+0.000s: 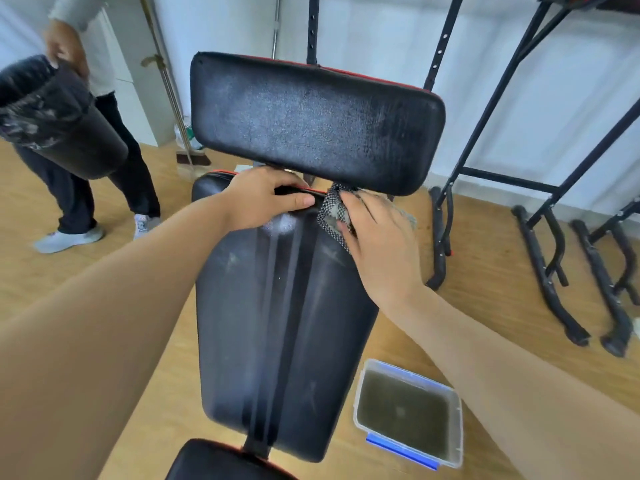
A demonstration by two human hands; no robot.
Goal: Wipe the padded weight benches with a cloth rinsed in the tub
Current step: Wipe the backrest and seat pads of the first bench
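A black padded weight bench (pixel 277 323) runs away from me, its long pad streaked with damp marks. Above its far end stands a wide black padded headrest (pixel 311 123), dull and speckled. My left hand (pixel 266 199) grips the far top edge of the long pad, fingers curled over it. My right hand (pixel 377 237) holds a grey-and-black checked cloth (pixel 330 213) against the pad's far right corner, just under the headrest. A clear plastic tub (pixel 408 414) of murky water with blue clips sits on the floor at the bench's right.
Another person (pixel 93 98) stands at the left, carrying a black lined bin (pixel 52 116). A broom (pixel 187 147) leans by the wall behind. Black metal rack frames (pixel 554 237) stand on the wooden floor at the right.
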